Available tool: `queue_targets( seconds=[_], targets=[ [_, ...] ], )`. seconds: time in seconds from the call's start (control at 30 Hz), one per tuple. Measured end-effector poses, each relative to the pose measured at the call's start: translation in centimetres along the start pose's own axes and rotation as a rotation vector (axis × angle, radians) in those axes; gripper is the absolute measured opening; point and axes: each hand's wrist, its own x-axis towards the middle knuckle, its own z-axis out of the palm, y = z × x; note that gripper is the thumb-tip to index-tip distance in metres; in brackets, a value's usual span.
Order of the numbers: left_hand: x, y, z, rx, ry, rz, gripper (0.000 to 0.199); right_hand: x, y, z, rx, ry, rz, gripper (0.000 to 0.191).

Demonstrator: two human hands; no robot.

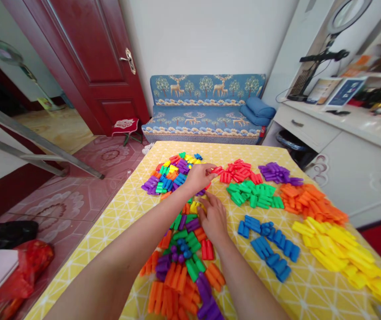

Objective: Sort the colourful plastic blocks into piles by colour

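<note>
My left hand (200, 177) reaches over the mixed pile, its fingers pinching a red block (216, 170) close to the red pile (239, 171). Lower down, my right hand (213, 217) rests at the right edge of the mixed blocks (187, 240), thumb and fingers near a yellow block (194, 207); its fingers are apart. On the right side lie single-colour groups: green (252, 194), purple (277, 173), orange (312, 203), blue (272, 249) and yellow (343, 253) blocks.
A yellow patterned cloth (104, 266) covers the table. Beyond it stands a blue sofa (204, 118). A white desk (343, 129) is at the right, a metal ladder (37, 142) and a red bag (33, 266) at the left.
</note>
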Motion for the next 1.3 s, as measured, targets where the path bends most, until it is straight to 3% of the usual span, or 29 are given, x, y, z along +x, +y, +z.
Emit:
queue_targets(
  seconds=[0.13, 0.27, 0.43, 0.6, 0.77, 0.87, 0.97, 1.07, 1.17, 1.23, 1.3],
  targets=[
    [4.0, -0.9, 3.7, 0.255, -0.026, -0.15, 0.027, 0.0, 0.1, -0.1, 0.026, -0.009, -0.016, 0.029],
    [6.3, -1.1, 6.0, 0.395, -0.053, -0.219, 0.028, 0.1, 0.1, -0.1, 0.039, -0.013, -0.035, 0.031],
    [7.5, -0.4, 7.4, 0.4, -0.116, -0.207, 0.027, 0.2, 0.1, -0.2, 0.021, -0.036, -0.007, 0.034],
    [7.3, -0.2, 7.4, 0.368, -0.211, -0.126, 0.023, 0.2, 0.5, 0.2, 0.006, -0.048, -0.024, 0.034],
    [5.9, 0.4, 5.0, 0.327, -0.258, -0.036, 0.025, 0.1, 0.5, 0.1, 0.018, -0.023, -0.018, 0.029],
    [3.5, 0.6, 2.1, 0.257, -0.204, 0.031, 0.033, 0.0, 0.2, 0.0, 0.031, -0.01, 0.016, 0.027],
    [-0.7, -0.1, -1.7, 0.145, -0.088, 0.066, 0.028, 0.0, 0.0, 0.0, 0.055, 0.012, 0.031, 0.026],
    [-6.0, -2.2, -5.3, 0.145, 0.098, 0.0, 0.023, 0.1, -0.1, 0.0, 0.064, 0.024, 0.02, 0.026],
    [-10.9, -5.2, -7.9, 0.205, 0.302, -0.126, 0.022, 0.0, -0.1, -0.1, 0.057, 0.026, 0.016, 0.027],
    [-12.8, -7.1, -8.7, 0.257, 0.402, -0.193, 0.023, 0.0, 0.0, -0.1, 0.059, 0.028, 0.011, 0.028],
    [-13.4, -8.5, -9.0, 0.331, 0.428, -0.221, 0.027, 0.0, 0.1, 0.0, 0.063, 0.033, 0.006, 0.028]
  ],
)
